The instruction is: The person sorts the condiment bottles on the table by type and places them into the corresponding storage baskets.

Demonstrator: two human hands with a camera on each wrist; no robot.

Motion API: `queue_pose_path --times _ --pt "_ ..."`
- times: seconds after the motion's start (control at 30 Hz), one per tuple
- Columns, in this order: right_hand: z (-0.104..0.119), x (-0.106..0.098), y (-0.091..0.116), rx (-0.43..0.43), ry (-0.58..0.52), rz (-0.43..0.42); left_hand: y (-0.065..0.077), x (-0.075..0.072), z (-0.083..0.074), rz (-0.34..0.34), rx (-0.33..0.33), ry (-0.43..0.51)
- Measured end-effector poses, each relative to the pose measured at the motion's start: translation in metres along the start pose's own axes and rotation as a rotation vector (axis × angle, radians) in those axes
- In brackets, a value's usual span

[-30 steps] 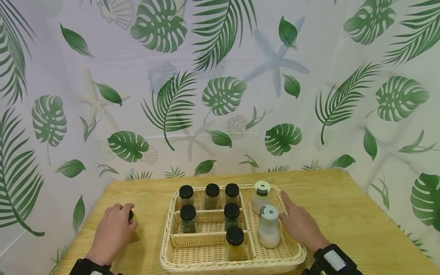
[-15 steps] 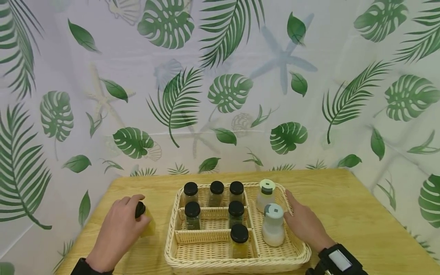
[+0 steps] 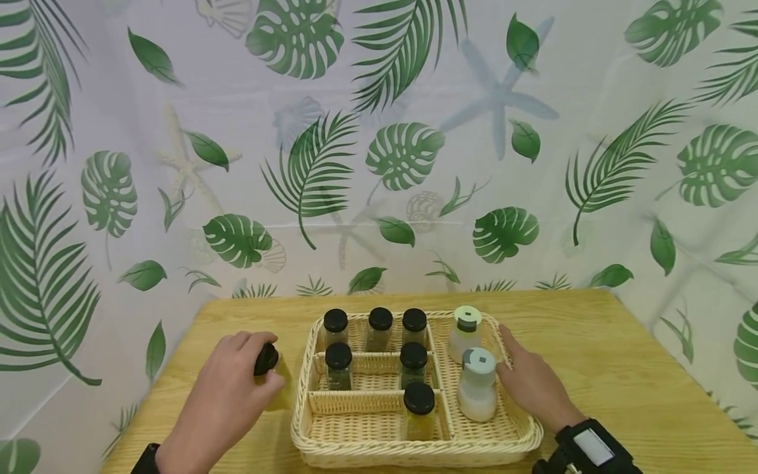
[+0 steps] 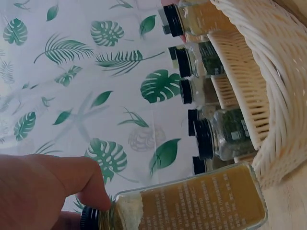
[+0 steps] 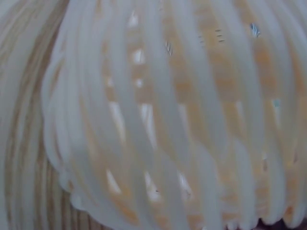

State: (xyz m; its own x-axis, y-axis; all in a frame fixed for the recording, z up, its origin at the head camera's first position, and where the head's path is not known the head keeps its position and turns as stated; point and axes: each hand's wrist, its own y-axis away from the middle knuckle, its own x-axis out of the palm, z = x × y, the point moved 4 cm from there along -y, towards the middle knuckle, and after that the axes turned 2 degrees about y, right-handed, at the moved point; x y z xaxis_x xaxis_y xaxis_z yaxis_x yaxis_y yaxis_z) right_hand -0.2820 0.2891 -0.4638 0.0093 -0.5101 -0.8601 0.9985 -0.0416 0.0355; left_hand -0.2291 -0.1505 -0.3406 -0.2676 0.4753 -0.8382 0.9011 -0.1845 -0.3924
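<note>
My left hand (image 3: pixel 227 388) pinches a glass spice jar (image 4: pixel 196 203) by its black lid, left of the wicker basket (image 3: pixel 367 449). In the left wrist view the jar shows brownish-yellow powder and a printed label, and its base is close to the basket's side. My right hand (image 3: pixel 535 385) grips the basket's right rim, thumb over the edge; its other fingers are partly hidden. In the front compartment stands a jar of yellow seasoning (image 3: pixel 419 415). A dark-filled jar (image 3: pixel 339 368) stands in the middle compartment's left end.
Another black-lidded jar (image 3: pixel 413 359) is at the middle compartment's right end, with several more in the back row. Two white-bodied shakers, one with a pale blue lid (image 3: pixel 478 385) and one with a yellowish lid (image 3: pixel 466 334), occupy the right compartment. Beneath is a wooden table (image 3: pixel 622 395).
My left hand has carried the jar rightward, nearer the basket, and the jar has tilted. The right hand stays at the basket's rim. The head view has shifted slightly.
</note>
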Motion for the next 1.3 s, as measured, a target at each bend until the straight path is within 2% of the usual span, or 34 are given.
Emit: queue_pose_path --times 0.3,0.6,0.87,1.13,1.3 --pt "0.000 0.000 -0.001 -0.004 0.006 0.000 0.003 -0.002 -0.019 -0.017 0.038 0.004" --pt "0.000 0.001 -0.001 0.003 -0.005 0.009 0.007 0.003 -0.034 0.019 0.086 0.002" --pt "0.001 0.000 0.000 0.012 -0.006 0.017 0.007 0.017 -0.042 0.098 0.088 0.021" --pt "0.001 0.000 0.001 0.004 0.000 0.017 0.008 0.033 -0.045 0.079 0.174 0.030" --pt "0.001 0.001 0.001 -0.017 0.009 -0.006 0.008 0.044 -0.041 0.122 0.187 0.038"
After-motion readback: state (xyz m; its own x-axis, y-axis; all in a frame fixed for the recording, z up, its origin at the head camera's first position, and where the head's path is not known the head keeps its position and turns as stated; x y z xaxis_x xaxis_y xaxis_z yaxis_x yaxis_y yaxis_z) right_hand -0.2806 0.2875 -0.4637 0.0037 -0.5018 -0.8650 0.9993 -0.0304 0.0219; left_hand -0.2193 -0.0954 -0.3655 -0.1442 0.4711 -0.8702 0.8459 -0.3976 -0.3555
